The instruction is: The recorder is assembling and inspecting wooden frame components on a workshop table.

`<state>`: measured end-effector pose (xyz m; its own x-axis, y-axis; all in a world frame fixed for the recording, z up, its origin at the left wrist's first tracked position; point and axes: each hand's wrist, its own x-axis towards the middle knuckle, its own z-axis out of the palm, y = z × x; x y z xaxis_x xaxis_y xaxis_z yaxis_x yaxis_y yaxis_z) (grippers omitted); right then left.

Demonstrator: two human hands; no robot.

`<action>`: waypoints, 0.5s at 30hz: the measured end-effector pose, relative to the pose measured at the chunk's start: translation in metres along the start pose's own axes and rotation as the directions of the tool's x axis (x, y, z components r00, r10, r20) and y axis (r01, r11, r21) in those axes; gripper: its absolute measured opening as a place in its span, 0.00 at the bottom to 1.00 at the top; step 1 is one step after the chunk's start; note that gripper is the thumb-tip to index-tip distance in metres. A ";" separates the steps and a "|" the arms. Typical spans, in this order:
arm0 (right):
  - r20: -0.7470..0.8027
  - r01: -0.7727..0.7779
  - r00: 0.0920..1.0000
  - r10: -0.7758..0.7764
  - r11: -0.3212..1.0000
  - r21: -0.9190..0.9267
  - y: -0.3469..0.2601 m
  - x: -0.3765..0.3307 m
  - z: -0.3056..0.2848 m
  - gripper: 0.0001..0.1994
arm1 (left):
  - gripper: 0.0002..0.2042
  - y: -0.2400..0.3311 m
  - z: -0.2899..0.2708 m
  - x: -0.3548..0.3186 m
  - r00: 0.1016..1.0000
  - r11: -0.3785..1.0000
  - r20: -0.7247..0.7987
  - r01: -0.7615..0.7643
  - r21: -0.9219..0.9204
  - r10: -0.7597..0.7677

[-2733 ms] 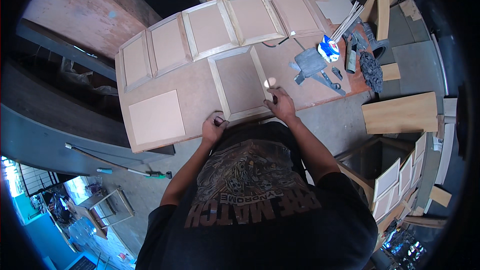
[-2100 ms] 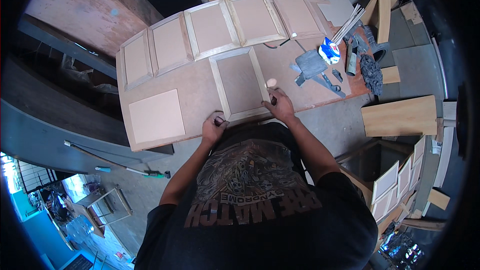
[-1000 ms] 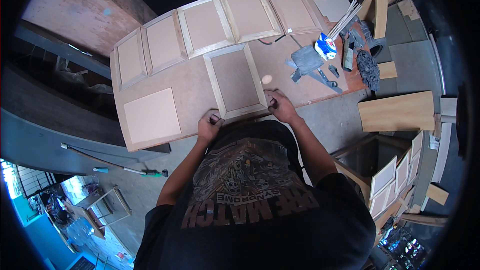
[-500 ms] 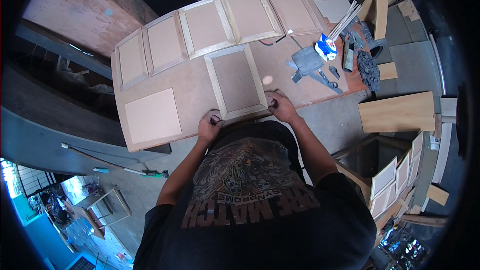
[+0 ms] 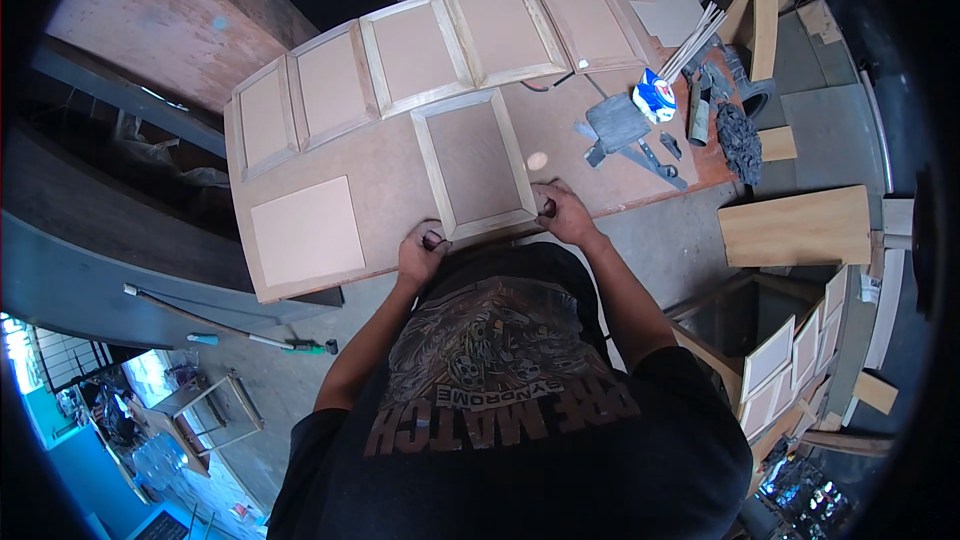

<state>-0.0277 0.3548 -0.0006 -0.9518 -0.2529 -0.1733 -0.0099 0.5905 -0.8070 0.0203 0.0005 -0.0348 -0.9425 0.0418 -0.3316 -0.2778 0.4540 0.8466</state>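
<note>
A pale wooden frame lies near the front edge of the work table. Whether its brown middle is a panel or the table top showing through, I cannot tell. At its near left corner is my left hand, fingers curled against the wood. My right hand grips the near right corner in the same way, thumb and fingers bent. To the left lies a loose pinkish rectangular panel. Behind the frame, several framed panels stand in a curving row along the far side.
On the right of the table are a dark flat-bladed tool, a blue and white packet, thin sticks and a dark crumpled rag. A crate with small panels stands at lower right. A stick with a green end lies at left.
The picture has shifted very slightly. Both hands stay at the near corners of the wooden frame, and nothing else has visibly moved.
</note>
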 end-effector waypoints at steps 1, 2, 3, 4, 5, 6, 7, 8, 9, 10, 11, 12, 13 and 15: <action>0.000 0.000 1.000 0.000 1.000 0.000 0.000 0.000 0.000 0.36 | 0.22 0.001 0.000 0.000 1.000 1.000 0.000 0.000 0.000 0.000; -0.005 0.006 1.000 -0.006 1.000 -0.003 0.000 0.000 0.000 0.35 | 0.22 0.002 -0.001 -0.001 1.000 1.000 0.006 0.005 0.006 -0.005; -0.008 0.014 1.000 -0.014 1.000 -0.006 -0.003 0.000 -0.001 0.35 | 0.22 0.002 -0.001 -0.001 1.000 1.000 0.010 0.010 0.012 -0.011; -0.007 0.015 1.000 -0.015 1.000 -0.006 -0.006 0.001 -0.002 0.35 | 0.22 0.002 -0.001 -0.001 1.000 1.000 0.009 0.011 0.012 -0.011; -0.019 -0.010 1.000 0.010 1.000 -0.015 -0.009 0.003 -0.003 0.34 | 0.22 0.002 -0.001 -0.001 1.000 1.000 0.006 0.014 0.010 -0.014; -0.033 -0.037 0.999 0.036 0.999 -0.024 -0.011 0.004 -0.004 0.33 | 0.22 0.002 -0.001 -0.001 1.000 1.000 0.006 0.016 0.009 -0.016; -0.034 -0.037 0.999 0.036 0.999 -0.023 -0.014 0.007 -0.004 0.33 | 0.22 0.002 -0.001 -0.001 1.000 1.000 0.006 0.015 0.010 -0.015; -0.052 -0.077 0.996 0.072 0.993 -0.089 -0.017 0.011 -0.003 0.33 | 0.22 0.002 -0.002 -0.001 1.000 1.000 0.009 0.006 0.024 -0.006; -0.073 -0.116 0.992 0.106 0.981 -0.153 -0.021 0.015 -0.003 0.34 | 0.22 0.004 -0.002 -0.001 1.000 0.999 0.012 -0.004 0.038 0.003; -0.074 -0.116 0.992 0.105 0.982 -0.152 -0.024 0.016 -0.002 0.34 | 0.22 0.005 -0.003 -0.001 1.000 0.999 0.012 -0.005 0.039 0.004; -0.077 -0.159 0.986 0.150 0.977 -0.143 -0.027 0.018 -0.001 0.33 | 0.21 0.006 -0.003 -0.001 1.000 0.999 0.018 -0.002 0.046 0.001; -0.078 -0.200 0.978 0.191 0.971 -0.133 -0.032 0.019 0.000 0.33 | 0.21 0.004 -0.003 -0.002 1.000 0.999 0.021 0.002 0.052 -0.003; -0.077 -0.198 0.979 0.189 0.971 -0.133 -0.037 0.021 0.001 0.33 | 0.21 0.003 -0.003 -0.002 1.000 0.999 0.018 0.003 0.053 -0.004; -0.080 -0.254 0.967 0.242 0.947 -0.195 -0.044 0.022 0.003 0.32 | 0.21 0.000 -0.002 -0.001 1.000 1.000 0.010 -0.005 0.017 0.004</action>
<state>-0.0476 0.3210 0.0294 -0.9473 -0.0397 -0.3178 0.1724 0.7730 -0.6105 0.0209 -0.0009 -0.0339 -0.9418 0.0525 -0.3320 -0.2702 0.4692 0.8408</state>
